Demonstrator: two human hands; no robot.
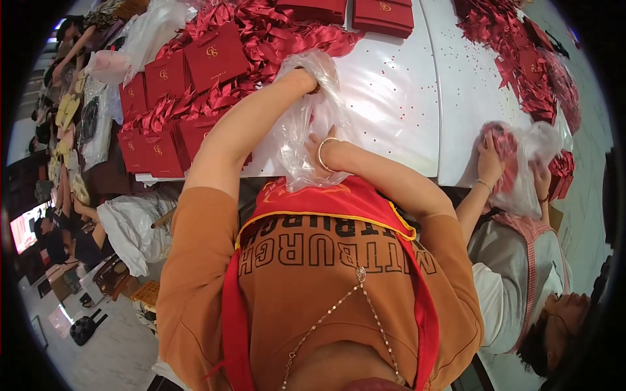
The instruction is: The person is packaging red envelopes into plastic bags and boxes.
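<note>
A crumpled clear plastic bag (293,140) hangs over the near edge of the white table in front of me. My left hand (304,79) reaches across to its far end, wrist bent down. Folds of plastic and the hand itself hide the left fingers. Nearer to me, my right hand (319,148), with a pale bangle at the wrist, grips the bag's side; its fingers show partly through the film. I cannot make out anything inside the bag. Left of it stand red paper gift bags (215,55) in rows, with shiny red ribbons (173,104) heaped among them.
More red gift bags (383,16) lie stacked at the table's far side. Small red dots are scattered over the white table (385,117). At right, a co-worker's hands (490,159) hold another clear bag with red contents. A white sack (137,225) stands at lower left.
</note>
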